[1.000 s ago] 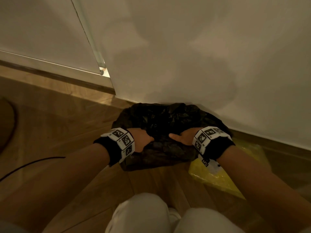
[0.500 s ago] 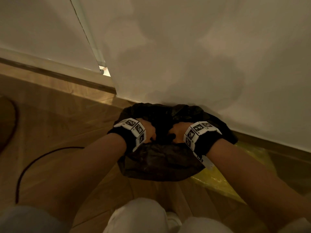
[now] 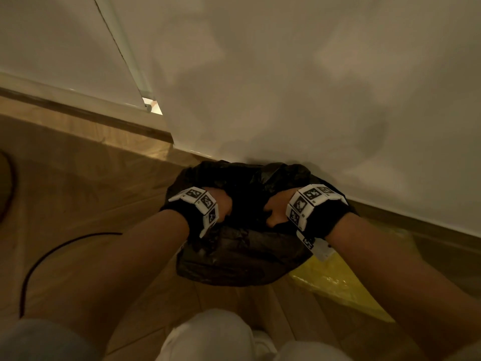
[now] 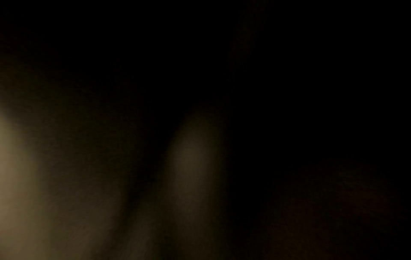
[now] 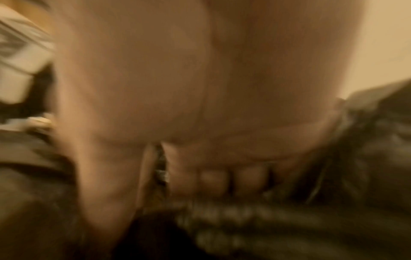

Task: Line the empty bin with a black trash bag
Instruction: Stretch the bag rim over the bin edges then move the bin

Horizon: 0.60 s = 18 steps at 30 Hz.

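A black trash bag (image 3: 242, 251) is draped over the bin on the wooden floor against the white wall, and the bin itself is hidden under the plastic. My left hand (image 3: 223, 207) grips the bag's plastic at the left of the opening, fingers curled into it. My right hand (image 3: 274, 212) grips the bag at the right of the opening. In the right wrist view my curled fingers (image 5: 222, 177) pinch crumpled black plastic (image 5: 367, 158). The left wrist view is dark and blurred.
A yellow plastic bag (image 3: 338, 285) lies on the floor to the right of the bin. A black cable (image 3: 46, 256) curves over the floor at left. The white wall (image 3: 312, 87) stands right behind the bin. My knees (image 3: 213, 337) are at the bottom.
Both hands have moved forward and inward over the bag's opening, and their fingers have curled into the plastic. The bag's front now hangs lower over the bin.
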### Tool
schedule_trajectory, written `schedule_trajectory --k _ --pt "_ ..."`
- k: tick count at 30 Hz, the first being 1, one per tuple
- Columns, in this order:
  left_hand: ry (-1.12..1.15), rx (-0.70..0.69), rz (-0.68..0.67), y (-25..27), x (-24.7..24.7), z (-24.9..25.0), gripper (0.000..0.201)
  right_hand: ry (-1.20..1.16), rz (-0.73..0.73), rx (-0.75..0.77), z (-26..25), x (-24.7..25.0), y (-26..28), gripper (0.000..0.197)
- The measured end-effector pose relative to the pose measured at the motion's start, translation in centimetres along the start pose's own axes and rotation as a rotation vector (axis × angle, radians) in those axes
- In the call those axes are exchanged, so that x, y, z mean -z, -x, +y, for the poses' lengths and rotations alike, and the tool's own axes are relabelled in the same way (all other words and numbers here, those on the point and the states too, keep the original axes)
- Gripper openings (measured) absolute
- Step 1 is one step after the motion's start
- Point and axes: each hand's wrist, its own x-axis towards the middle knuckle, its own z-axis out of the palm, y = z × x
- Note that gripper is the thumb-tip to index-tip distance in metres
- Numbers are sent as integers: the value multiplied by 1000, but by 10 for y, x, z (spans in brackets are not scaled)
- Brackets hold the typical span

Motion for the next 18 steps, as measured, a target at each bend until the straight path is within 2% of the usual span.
schedule_trajectory --k 2,4,7,11,18 --pt "10 -21 161 3 12 -1 31 -21 27 94 -4 5 3 52" --pt "-37 19 278 5 15 -1 31 -46 76 173 -10 4 -2 52" --pt "-83 136 208 14 10 0 35 -87 109 141 -10 4 -5 60" --pt "-136 151 157 18 -2 -7 39 -158 119 -14 6 -10 -12 69" --pt "-119 192 112 11 -7 -8 48 -235 112 -142 2 -13 -9 59"
